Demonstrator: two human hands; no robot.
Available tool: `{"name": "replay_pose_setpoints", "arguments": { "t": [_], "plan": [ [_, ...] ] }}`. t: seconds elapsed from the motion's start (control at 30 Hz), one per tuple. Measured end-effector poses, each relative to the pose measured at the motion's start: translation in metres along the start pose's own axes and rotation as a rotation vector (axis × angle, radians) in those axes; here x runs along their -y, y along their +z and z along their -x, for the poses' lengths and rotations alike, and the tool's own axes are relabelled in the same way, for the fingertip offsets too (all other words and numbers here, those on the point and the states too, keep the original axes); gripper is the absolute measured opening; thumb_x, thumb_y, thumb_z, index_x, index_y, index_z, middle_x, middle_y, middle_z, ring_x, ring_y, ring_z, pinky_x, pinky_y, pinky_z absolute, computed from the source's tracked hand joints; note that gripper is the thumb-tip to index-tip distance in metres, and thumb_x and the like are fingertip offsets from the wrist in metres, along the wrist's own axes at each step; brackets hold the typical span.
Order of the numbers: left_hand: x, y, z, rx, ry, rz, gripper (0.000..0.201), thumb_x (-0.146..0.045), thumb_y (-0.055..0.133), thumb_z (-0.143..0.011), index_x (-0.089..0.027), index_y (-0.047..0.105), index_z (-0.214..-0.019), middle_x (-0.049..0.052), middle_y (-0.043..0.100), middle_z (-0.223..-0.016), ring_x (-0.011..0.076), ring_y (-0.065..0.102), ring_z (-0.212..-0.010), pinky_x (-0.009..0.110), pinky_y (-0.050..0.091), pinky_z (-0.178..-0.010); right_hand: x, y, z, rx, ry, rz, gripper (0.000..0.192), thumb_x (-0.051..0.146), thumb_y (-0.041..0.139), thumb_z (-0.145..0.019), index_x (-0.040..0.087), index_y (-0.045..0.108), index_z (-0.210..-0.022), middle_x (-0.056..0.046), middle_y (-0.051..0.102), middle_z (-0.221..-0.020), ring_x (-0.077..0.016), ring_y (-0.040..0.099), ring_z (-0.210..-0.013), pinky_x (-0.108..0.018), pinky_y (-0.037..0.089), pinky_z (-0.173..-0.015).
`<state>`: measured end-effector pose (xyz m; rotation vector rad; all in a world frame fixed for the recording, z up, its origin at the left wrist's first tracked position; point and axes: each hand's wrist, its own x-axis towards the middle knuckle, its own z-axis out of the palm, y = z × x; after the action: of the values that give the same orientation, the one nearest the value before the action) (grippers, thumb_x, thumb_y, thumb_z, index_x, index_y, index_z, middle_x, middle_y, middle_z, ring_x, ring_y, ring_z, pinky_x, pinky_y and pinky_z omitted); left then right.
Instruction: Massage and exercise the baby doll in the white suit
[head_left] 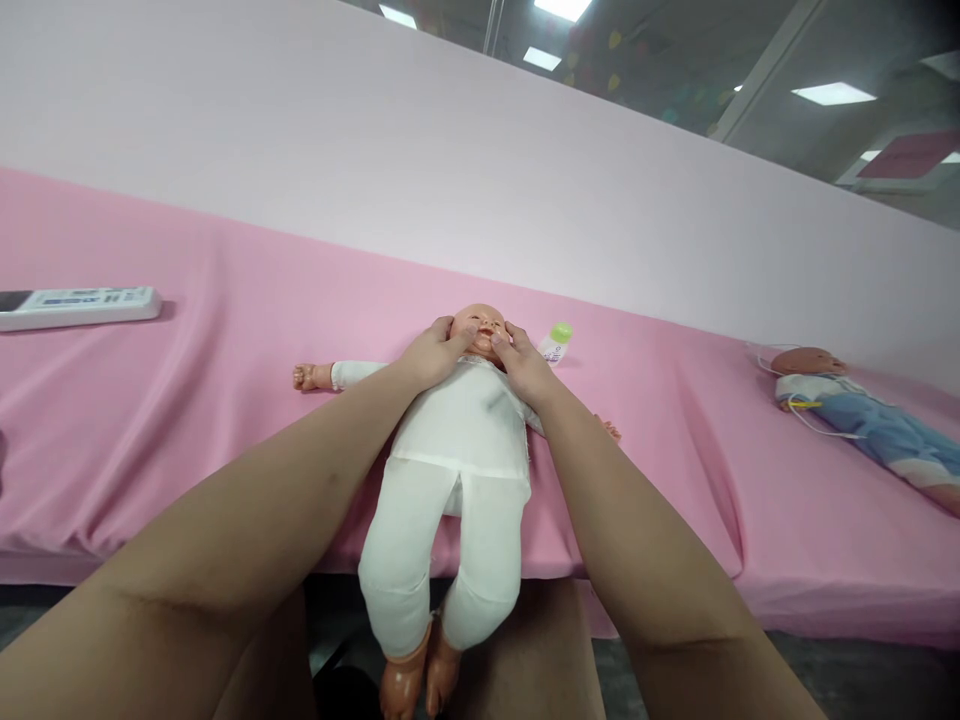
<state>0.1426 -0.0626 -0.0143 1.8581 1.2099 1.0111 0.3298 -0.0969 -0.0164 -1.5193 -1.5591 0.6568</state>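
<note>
A baby doll [469,425] in a white cloth body lies on its back, its legs hanging over the table's front edge. On the left of its head, my left hand [437,352] curves round the cheek, with the thumb near the mouth. My right hand [525,366] cups the other cheek in the same way, thumb by the chin. The doll's face shows between both hands, and its arms stretch out sideways. A small white bottle with a green cap [556,344] lies just beyond my right hand.
A pink cloth [247,400] covers the long table, which meets a pale wall [300,130]. A white flat device [82,306] lies at the far left. Another doll in blue clothing [862,415], with a thin white tube, lies at the right. Windows line the top.
</note>
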Motion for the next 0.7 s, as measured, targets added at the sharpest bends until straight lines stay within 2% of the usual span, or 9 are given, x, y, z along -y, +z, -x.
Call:
{"name": "replay_pose_setpoints", "arguments": {
  "t": [0.33, 0.7],
  "plan": [
    [-0.0016, -0.0003, 0.0011, 0.007, -0.002, 0.014, 0.064, -0.069, 0.042, -0.087, -0.022, 0.052, -0.129, 0.009, 0.062, -0.134, 0.0254, 0.06, -0.119, 0.032, 0.043, -0.098, -0.0029, 0.0002, -0.0022, -0.003, -0.005, 0.003, 0.078, 0.068, 0.046, -0.089, 0.023, 0.032, -0.151, -0.009, 0.044, -0.15, -0.0269, 0.045, -0.136, -0.043, 0.033, -0.115],
    [0.0006, 0.0, 0.0002, 0.002, -0.001, 0.007, 0.069, -0.07, 0.041, -0.086, -0.021, 0.05, -0.132, 0.01, 0.061, -0.135, 0.0262, 0.059, -0.12, 0.034, 0.042, -0.1, -0.0022, -0.0001, -0.0018, -0.007, 0.002, 0.023, 0.08, 0.068, 0.046, -0.089, 0.022, 0.031, -0.152, -0.009, 0.043, -0.151, -0.0272, 0.042, -0.138, -0.044, 0.03, -0.116]
  ]
}}
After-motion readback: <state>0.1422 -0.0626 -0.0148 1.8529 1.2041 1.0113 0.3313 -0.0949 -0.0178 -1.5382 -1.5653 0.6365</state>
